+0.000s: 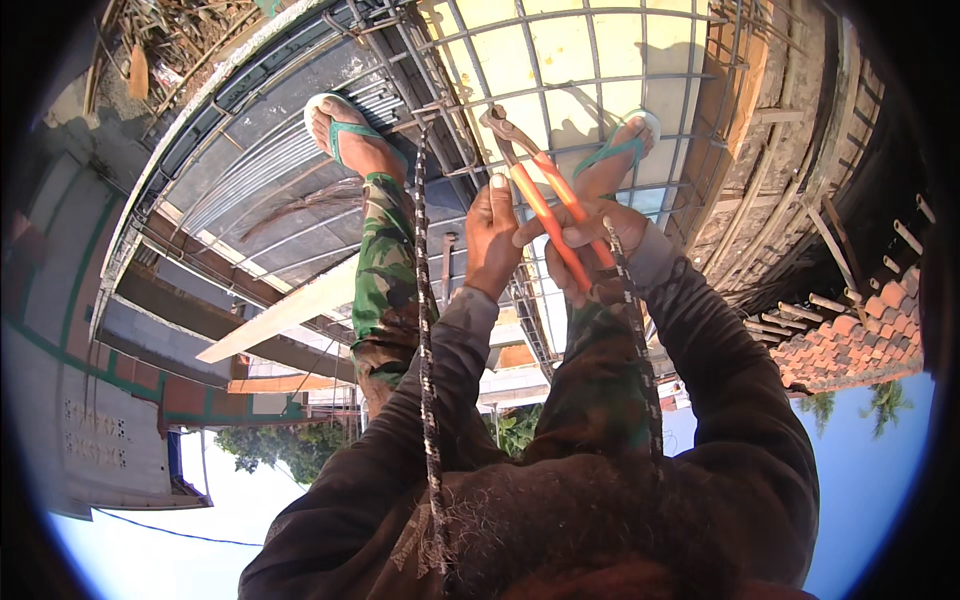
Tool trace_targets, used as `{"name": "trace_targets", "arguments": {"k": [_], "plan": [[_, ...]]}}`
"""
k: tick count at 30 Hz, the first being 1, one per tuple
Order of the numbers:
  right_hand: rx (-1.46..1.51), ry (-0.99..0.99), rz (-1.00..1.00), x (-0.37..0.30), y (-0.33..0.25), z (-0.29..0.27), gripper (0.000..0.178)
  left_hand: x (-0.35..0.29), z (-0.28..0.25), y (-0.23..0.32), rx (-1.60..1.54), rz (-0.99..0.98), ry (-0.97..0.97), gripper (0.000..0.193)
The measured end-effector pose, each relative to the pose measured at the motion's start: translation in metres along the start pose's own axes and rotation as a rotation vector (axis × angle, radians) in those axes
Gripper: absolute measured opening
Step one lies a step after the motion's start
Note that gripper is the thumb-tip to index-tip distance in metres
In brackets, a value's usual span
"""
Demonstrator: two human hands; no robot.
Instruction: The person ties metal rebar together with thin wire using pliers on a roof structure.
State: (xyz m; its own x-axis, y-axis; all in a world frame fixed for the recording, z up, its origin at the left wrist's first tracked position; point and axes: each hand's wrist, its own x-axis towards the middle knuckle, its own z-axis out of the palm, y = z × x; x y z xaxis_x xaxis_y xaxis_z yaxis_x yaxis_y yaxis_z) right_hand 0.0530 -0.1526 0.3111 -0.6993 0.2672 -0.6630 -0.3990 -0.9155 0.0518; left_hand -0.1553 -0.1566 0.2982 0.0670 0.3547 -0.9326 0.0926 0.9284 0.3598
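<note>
My right hand (598, 236) is wrapped round the orange handles of end-cutting pincers (538, 192). The metal jaws point away from me, over a grid of steel reinforcing bars (585, 82). Close beside the handles, my left hand (490, 232) has its thumb up and its fingers curled together. Whatever may be pinched in it is too small to make out. Below both hands the bar grid passes between my legs, over pale yellow sheets (565, 52).
My feet, in green-strapped flip-flops, stand apart on the bars. Left of my leg lie a bundle of thin rods (275, 150) and a wooden plank (285, 305). A bar cage (395, 55) runs between the feet. Tiled roofing (850, 345) is at the right; cords hang before me.
</note>
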Motion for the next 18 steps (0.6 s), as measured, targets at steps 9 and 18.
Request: {"name": "trace_targets", "arguments": {"k": [9,18], "plan": [[-1.348,1.189,-0.082,0.15,-0.028,-0.048,0.048,0.008,-0.015,0.003,-0.006,-0.047,0.32,0.041],[-1.981,1.127,-0.316,0.112,0.003,0.001,0.069,0.01,-0.027,0.018,-0.181,0.078,0.273,0.023]]}}
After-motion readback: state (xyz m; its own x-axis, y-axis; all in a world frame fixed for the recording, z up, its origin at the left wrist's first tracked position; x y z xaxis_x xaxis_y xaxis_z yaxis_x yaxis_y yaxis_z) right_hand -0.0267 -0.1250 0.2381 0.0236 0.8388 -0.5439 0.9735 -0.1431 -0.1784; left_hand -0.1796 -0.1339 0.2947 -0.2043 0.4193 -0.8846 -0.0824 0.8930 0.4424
